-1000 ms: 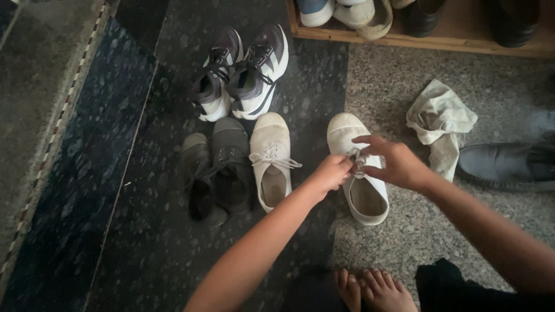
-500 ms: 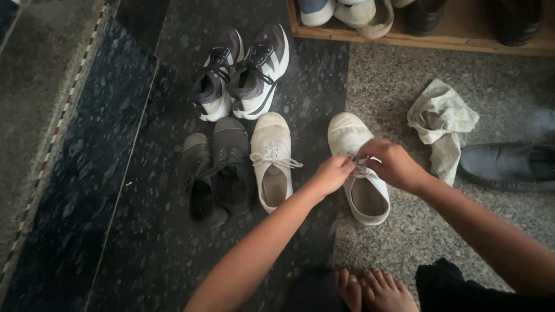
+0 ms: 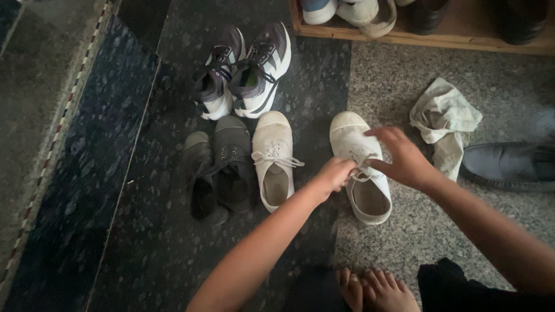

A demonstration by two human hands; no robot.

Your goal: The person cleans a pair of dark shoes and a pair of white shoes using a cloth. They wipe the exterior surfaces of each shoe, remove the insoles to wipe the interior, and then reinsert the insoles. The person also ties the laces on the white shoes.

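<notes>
In the head view, the left hand [image 3: 334, 173] and right hand [image 3: 404, 159] both pinched the laces [image 3: 361, 164] of the white shoe [image 3: 361, 167] beneath them, fingers closed to work the knot, its mate [image 3: 273, 159] lying left.

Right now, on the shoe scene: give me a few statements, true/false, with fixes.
1. Both hands, the left hand and the right hand, are at the laces of the right-hand white canvas shoe. True.
2. The other white canvas shoe is being held. False: it lies untouched on the floor.
3. A crumpled pale cloth lies right of the hands. True.
4. The dark canvas shoes sit on the wooden shelf. False: on the floor.
</notes>
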